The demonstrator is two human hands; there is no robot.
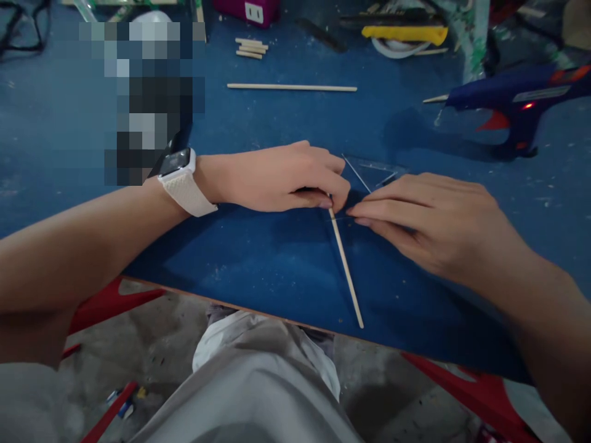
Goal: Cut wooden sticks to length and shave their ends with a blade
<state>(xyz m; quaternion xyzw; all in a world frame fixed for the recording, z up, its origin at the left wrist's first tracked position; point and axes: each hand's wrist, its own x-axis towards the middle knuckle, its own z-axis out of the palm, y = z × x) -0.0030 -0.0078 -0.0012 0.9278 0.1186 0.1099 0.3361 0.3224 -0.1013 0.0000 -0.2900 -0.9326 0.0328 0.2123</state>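
My left hand [309, 175], wearing a watch [178, 161] on a pale strap, pinches a thin wooden stick [347, 267] near its upper end. The stick slants down toward the table's front edge. Close on the right, my right hand [429, 221] has its thumb and fingertips pressed together beside the stick. A very fine line seems to run from the stick to those fingertips; what they hold is too small to make out. Behind both hands lies a clear triangular ruler [383, 165], partly hidden by the right hand.
Another long wooden stick [292, 87] lies farther back, with several short cut pieces [250, 48] behind it. A blue glue gun [521, 101] with a glowing red light stands at right. A yellow-handled cutter [404, 34] rests on a white round object. A purple power socket [249, 11] is at the back.
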